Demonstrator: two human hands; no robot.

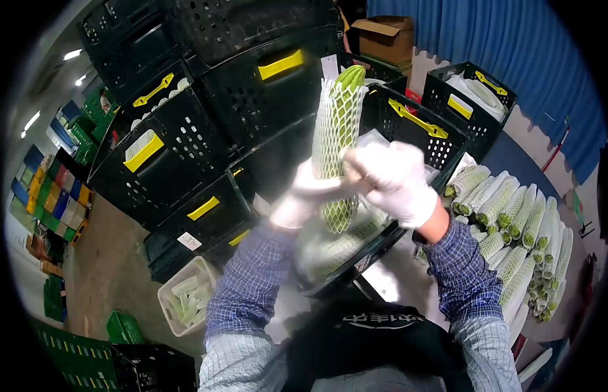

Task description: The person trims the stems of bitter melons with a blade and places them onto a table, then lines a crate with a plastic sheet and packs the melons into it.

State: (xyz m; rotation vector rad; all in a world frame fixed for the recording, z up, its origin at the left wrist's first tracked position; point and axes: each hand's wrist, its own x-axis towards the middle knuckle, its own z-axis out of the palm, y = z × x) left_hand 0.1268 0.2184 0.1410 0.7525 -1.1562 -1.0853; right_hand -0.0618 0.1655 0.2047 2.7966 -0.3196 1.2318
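Observation:
A long green gourd (350,77) in a white foam net sleeve (330,130) stands nearly upright in front of me, its ridged top showing above the net. My left hand (307,189), in a white glove, is wrapped round its lower part. Close against the gourd's right side, my gloved right hand (392,176) is closed and blurred by motion; what its fingers hold, if anything, is hidden. Below both hands is an open dark crate (363,261) with netted gourds (350,245) inside, partly under clear plastic.
Many netted gourds (520,215) are piled on the table at right. Stacked dark crates (186,144) with yellow handles rise at left and ahead. A white bin (170,304) holding pale green pieces stands lower left. Another crate (441,98) and a cardboard box (386,42) are behind.

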